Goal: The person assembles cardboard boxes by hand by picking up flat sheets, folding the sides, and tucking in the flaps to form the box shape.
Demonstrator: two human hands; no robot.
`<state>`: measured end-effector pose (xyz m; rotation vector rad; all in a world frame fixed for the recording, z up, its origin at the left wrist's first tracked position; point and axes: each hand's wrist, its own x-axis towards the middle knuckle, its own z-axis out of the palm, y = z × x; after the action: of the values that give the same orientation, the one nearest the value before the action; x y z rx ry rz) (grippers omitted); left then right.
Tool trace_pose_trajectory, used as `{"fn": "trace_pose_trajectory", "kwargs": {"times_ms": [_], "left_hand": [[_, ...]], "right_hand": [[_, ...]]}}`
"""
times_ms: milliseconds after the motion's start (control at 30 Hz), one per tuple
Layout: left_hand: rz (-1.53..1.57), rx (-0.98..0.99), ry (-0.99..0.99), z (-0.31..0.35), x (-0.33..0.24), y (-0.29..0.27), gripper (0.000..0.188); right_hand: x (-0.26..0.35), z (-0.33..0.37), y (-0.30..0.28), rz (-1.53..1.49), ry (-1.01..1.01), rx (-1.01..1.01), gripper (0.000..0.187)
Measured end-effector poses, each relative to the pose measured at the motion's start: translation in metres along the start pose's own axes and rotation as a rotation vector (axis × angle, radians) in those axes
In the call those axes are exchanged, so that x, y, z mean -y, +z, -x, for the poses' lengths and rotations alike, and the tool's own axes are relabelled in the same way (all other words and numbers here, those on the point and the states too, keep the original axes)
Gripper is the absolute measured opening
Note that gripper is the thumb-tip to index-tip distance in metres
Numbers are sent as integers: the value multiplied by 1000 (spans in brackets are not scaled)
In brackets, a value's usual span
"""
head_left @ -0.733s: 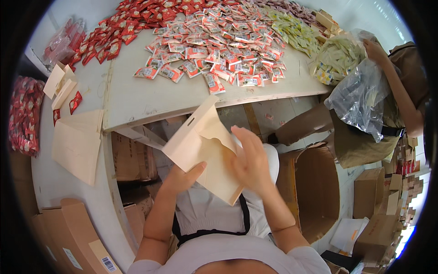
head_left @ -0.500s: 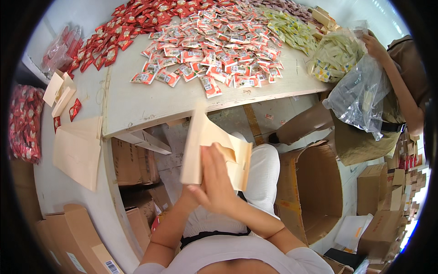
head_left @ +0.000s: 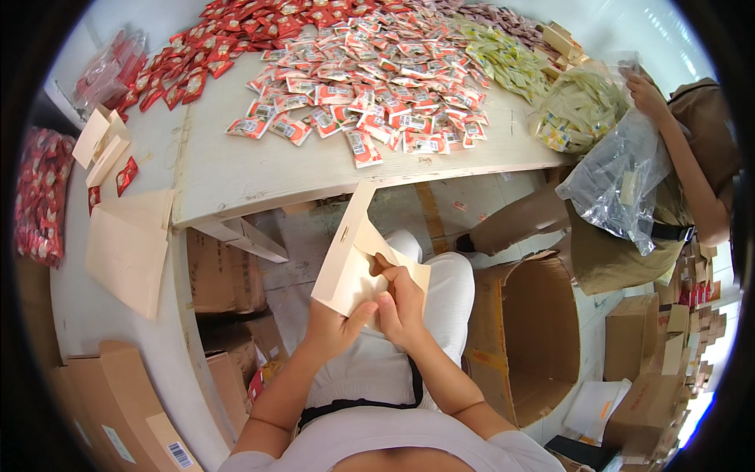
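Above my lap I hold a cream cardboard box (head_left: 354,271), partly folded, with a cut-out hole in one panel and a long flap pointing up. My left hand (head_left: 334,326) grips its lower left side, thumb in front and the other fingers hidden behind the card. My right hand (head_left: 403,307) pinches the panel by the hole, fingers curled at its edge. On the table ahead lies a heap of small red-and-white packets (head_left: 370,102), with red packets (head_left: 236,35) to its left and yellow-green packets (head_left: 503,59) to its right.
Flat cream card blanks (head_left: 130,248) and a folded cream box (head_left: 102,145) lie on the left table. A large open carton (head_left: 543,338) stands right of my knees. At the right another person (head_left: 661,189) holds a clear plastic bag (head_left: 621,177). Brown cartons (head_left: 118,409) sit lower left.
The cream box has turned and tilted in my hands. My right hand has gone from lying flat across it to pinching near the hole; my left thumb now shows in front.
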<state>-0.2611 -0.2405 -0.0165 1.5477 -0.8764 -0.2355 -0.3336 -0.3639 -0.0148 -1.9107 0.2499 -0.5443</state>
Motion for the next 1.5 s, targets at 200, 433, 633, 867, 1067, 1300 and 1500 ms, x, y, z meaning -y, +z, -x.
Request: {"fn": "trace_pose_trajectory", "kwargs": {"times_ms": [200, 433, 633, 867, 1067, 1300, 1500], "left_hand": [[250, -336, -90, -3, -2, 6, 42], [78, -4, -93, -12, -3, -21, 53], [-37, 210, -48, -23, -10, -26, 65], [887, 87, -248, -12, 6, -35, 65], [1534, 259, -370, -33, 12, -33, 64], [1595, 303, -405, -40, 17, -26, 62], [1635, 285, -362, -48, 17, -24, 58]], "right_hand": [[11, -11, 10, 6, -325, 90, 31], [16, -13, -3, -183, -225, 259, 40], [4, -25, -33, -388, -120, 380, 21], [44, -36, -31, -115, -333, 522, 22], [44, -46, -30, -83, -393, 643, 14], [43, -39, -19, 39, -449, 623, 19], [35, -46, -16, 9, -415, 646, 28]]}}
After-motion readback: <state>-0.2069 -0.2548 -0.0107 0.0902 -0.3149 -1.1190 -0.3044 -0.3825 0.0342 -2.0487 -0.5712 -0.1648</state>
